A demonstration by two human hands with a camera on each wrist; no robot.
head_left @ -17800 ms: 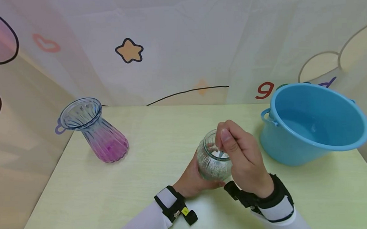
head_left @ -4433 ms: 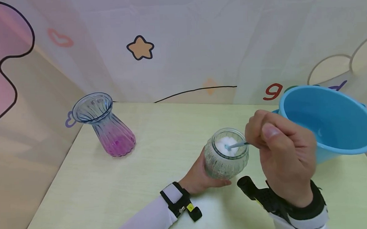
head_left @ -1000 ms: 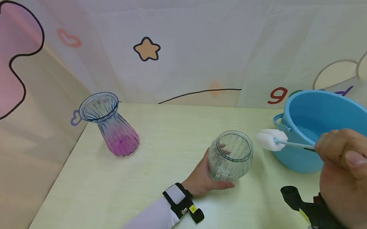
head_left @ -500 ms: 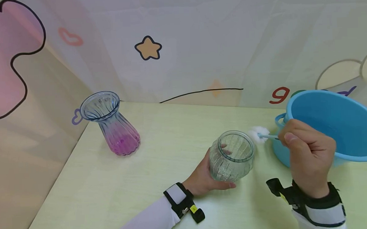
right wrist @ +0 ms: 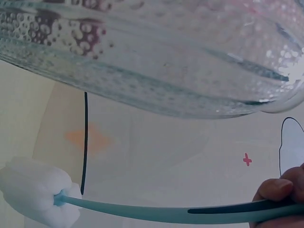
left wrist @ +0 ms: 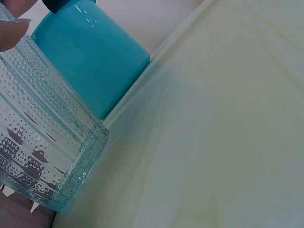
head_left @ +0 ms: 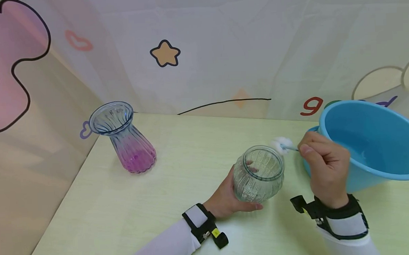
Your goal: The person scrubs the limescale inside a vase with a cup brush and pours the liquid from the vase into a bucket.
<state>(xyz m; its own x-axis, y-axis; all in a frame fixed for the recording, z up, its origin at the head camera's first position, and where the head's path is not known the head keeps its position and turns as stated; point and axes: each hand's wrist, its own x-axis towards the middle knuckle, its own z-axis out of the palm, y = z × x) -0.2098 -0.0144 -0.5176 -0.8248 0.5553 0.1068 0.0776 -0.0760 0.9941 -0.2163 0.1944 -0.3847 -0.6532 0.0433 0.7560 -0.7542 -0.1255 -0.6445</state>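
A clear ribbed glass jar (head_left: 260, 186) stands on the table, its open mouth tilted a little toward the head camera. My left hand (head_left: 229, 200) grips it round its left side and base; some fingers show through the glass. In my right hand (head_left: 327, 167) is the thin blue handle of a sponge bottle brush (right wrist: 156, 211). The brush's white sponge head (head_left: 282, 145) is outside the jar, just beyond its right rim; from the head view I cannot tell whether they touch. In the right wrist view the white head and the glass are apart.
A blue bucket (head_left: 374, 173) with side handles stands at the right, just behind my right hand. At the left is a blue-to-pink fluted glass vase (head_left: 133, 149). A printed curtain (head_left: 215, 58) hangs along the table's back edge.
My right hand has brought the sponge brush from over by the bucket leftward, to beside the jar. Earlier its head was inside the jar. My left hand keeps its grip on the jar.
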